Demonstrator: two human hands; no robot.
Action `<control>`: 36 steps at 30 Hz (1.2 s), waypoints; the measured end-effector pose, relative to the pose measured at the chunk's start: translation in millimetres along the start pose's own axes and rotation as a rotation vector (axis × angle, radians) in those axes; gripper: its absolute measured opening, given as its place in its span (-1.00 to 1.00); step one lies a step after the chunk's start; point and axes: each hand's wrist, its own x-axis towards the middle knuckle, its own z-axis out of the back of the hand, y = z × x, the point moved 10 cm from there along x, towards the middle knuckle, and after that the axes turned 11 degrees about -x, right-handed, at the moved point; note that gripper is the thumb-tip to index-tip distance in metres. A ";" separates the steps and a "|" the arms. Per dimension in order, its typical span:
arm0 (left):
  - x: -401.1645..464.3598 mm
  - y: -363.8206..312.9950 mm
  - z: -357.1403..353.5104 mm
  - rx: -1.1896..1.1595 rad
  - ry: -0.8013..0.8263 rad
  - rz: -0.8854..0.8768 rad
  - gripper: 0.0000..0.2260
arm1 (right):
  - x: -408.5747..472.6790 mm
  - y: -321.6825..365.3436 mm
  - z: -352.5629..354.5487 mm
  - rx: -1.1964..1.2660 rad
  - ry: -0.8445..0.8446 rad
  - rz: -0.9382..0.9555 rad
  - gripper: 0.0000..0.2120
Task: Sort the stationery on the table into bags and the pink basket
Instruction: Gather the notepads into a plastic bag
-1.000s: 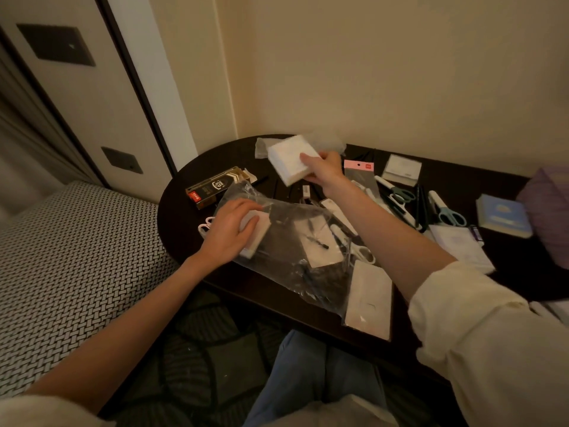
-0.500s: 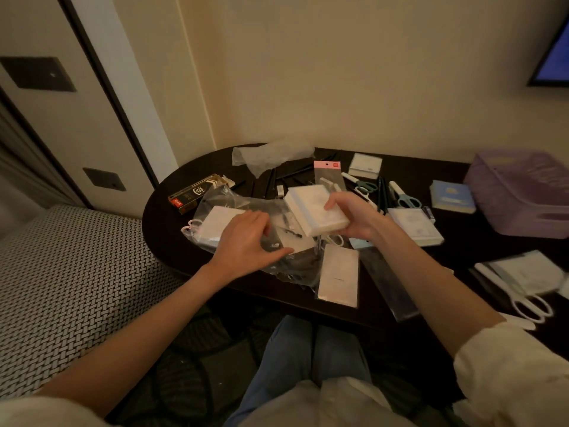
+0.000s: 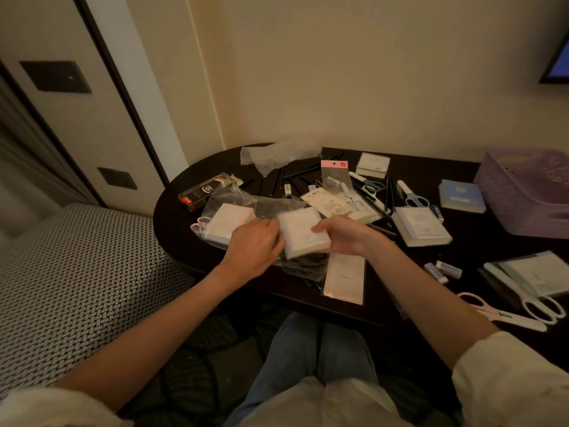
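At the left end of the dark table (image 3: 172, 217) lies a black box (image 3: 204, 192) with a red corner. Just beside it, toward the person, lies a clear plastic bag (image 3: 246, 204), and a white pad (image 3: 229, 221) is already inside it. The left hand (image 3: 254, 249) rests at the mouth of this bag; its fingers are bent and seem to hold the plastic edge, but the exact grip I cannot tell.

Directly to the right, the right hand (image 3: 346, 234) grips a second white note block (image 3: 303, 237), thumb on top and fingers under it. The block is tilted and sits at the opening of the bag, touching the left fingers.

Below it a flat pale packet (image 3: 345, 277) hangs over the near table edge. Behind the hands lie another crumpled bag (image 3: 280, 154), dark pens (image 3: 295, 175) and a packet with a pink header (image 3: 335, 172).

Further right there are scissors with blue handles (image 3: 411, 197), a thick notepad (image 3: 421, 226), a blue booklet (image 3: 462, 195), two small erasers (image 3: 443, 269) and white scissors (image 3: 529, 306). The pink basket (image 3: 523, 192) stands at the far right.
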 end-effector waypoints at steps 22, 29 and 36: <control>-3.2 9.4 19.3 -0.085 -0.120 -0.035 -0.76 | 67.4 27.4 -93.4 0.064 0.222 0.139 -0.64; -6.2 10.8 20.3 -0.150 -0.120 -0.017 -0.77 | 83.3 25.8 -89.0 0.000 0.164 0.128 -0.60; -5.3 14.5 28.1 -0.164 -0.119 -0.008 -0.79 | 96.1 31.7 -95.3 -0.104 0.107 0.140 -0.64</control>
